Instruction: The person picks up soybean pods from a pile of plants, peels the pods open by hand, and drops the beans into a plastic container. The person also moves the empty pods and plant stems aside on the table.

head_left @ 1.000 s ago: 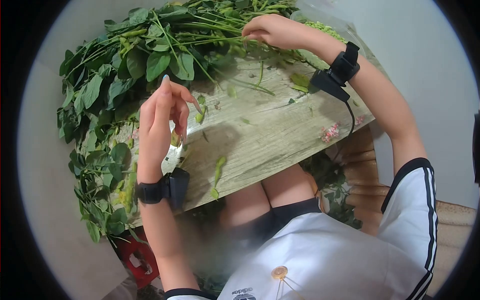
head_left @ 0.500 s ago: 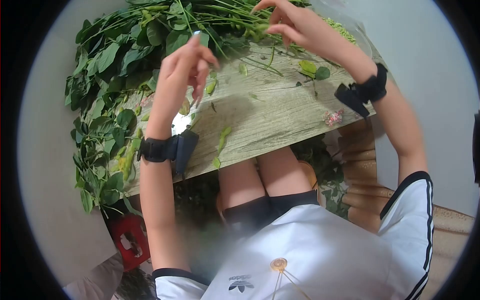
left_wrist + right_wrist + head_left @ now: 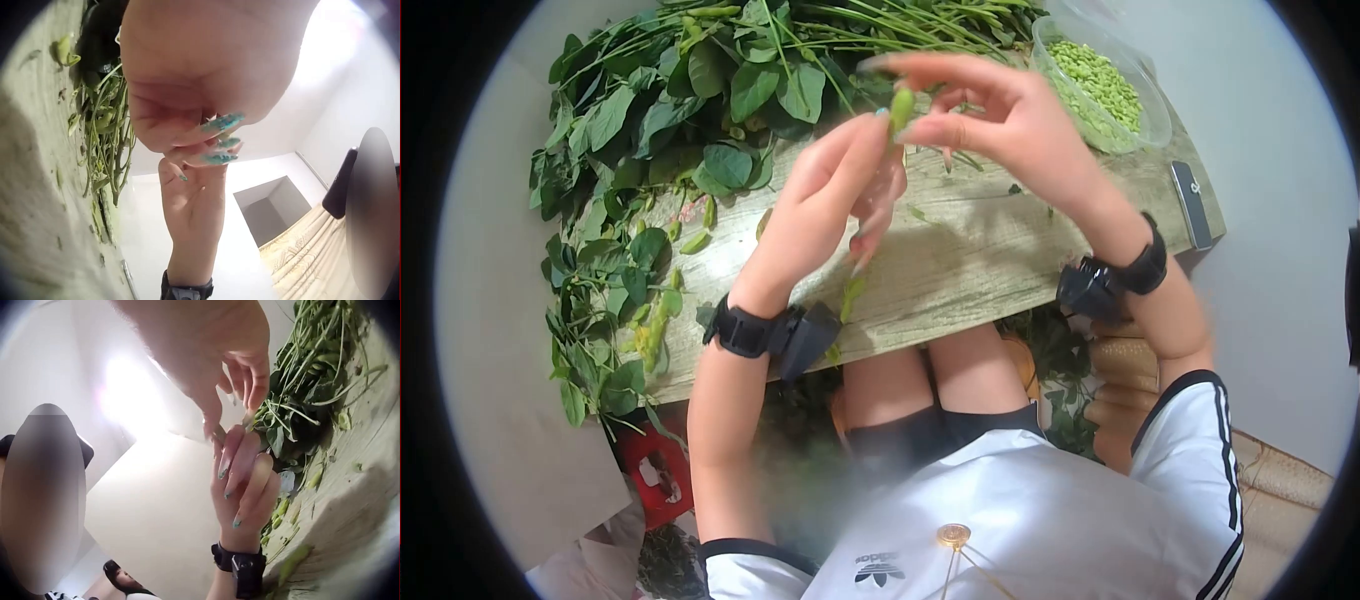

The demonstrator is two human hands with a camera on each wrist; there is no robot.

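In the head view, a green soybean pod (image 3: pixel 902 104) stands up from between the thumb and fingers of my left hand (image 3: pixel 830 195), which pinches its lower end. My right hand (image 3: pixel 990 115) is close beside the pod, thumb tip right at it, the index finger stretched out past its top and blurred. Both hands are raised over the wooden table (image 3: pixel 960 270). In the left wrist view my left hand (image 3: pixel 206 75) has curled fingers with long teal nails, and the pod is mostly hidden there. The right wrist view shows my right hand (image 3: pixel 219 356) meeting the left fingertips.
A heap of leafy soybean stalks (image 3: pixel 670 90) covers the table's far left, with loose pods (image 3: pixel 696 241) near it. At the far right are a clear tub (image 3: pixel 1165 115) of shelled green beans (image 3: pixel 1100 80) and a phone (image 3: pixel 1190 205). A red stool (image 3: pixel 655 470) stands below the left edge.
My right hand has come back from the stalks toward my left hand, which moved right to meet it. A pod now shows between them. The tub and phone have come into fuller view.
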